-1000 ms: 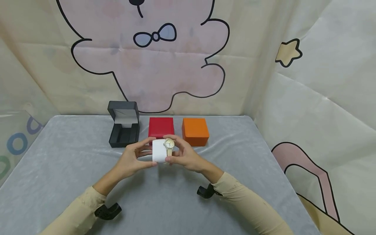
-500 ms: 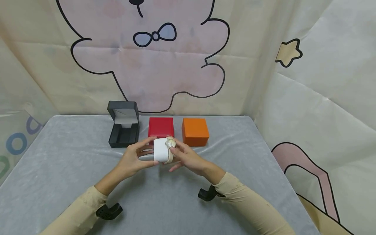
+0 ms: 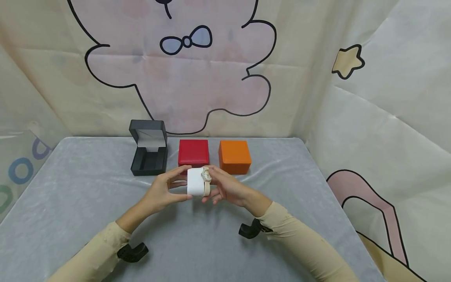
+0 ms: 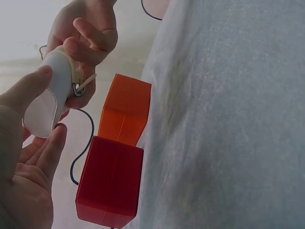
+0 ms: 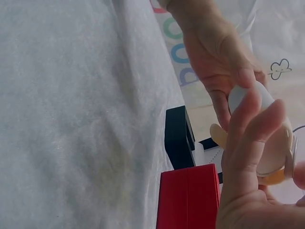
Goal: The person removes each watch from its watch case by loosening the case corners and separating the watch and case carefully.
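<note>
A white watch cushion (image 3: 195,182) is held up above the table in front of the red box. My left hand (image 3: 159,192) grips its left end, thumb below and fingers above in the head view. A wristwatch (image 3: 206,175) with a light dial and cream strap circles the cushion's right end. My right hand (image 3: 230,188) holds the watch at its dial side, the lower fingers loosely bent under it. In the left wrist view the strap's metal buckle (image 4: 77,89) shows, with a strap end sticking out past it.
Behind the hands stand an open black watch box (image 3: 149,161), a closed red box (image 3: 193,152) and a closed orange box (image 3: 235,156) in a row. They sit near the far edge of the grey cloth-covered table (image 3: 197,243). A printed curtain (image 3: 197,90) hangs behind.
The cushion and both hands have shifted slightly right. My right thumb has moved from the strap's lower edge up to the dial, and the watch sits closer to the cushion's right end.
</note>
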Available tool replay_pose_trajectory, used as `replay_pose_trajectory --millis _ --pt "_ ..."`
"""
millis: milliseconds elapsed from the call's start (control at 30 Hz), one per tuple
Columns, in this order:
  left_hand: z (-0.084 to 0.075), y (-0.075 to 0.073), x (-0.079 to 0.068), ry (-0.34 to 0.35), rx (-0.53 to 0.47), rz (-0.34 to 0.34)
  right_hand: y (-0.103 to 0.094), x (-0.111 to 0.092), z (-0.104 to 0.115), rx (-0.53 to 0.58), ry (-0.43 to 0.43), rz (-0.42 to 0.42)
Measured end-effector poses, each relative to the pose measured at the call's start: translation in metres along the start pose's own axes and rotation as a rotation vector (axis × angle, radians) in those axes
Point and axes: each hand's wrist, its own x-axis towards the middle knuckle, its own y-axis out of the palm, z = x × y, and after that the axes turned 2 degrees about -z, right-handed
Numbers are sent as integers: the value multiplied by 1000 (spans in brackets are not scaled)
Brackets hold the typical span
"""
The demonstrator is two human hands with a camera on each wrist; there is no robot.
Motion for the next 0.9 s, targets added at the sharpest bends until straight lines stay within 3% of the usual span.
replay_pose_trajectory --millis 133,367,667,900 --pt "1 -4 0 -26 -21 -10 -2 0 1 36 -1 -10" --pt "4 -10 -2 -78 -41 -43 -6 -3 0 21 -36 -131" --pt "5 -12 -3 -86 -22 -57 -11 -2 -8 -26 -115 -246" --pt "5 -18 -5 -71 -40 -75 -14 -8 -9 -2 -93 -280"
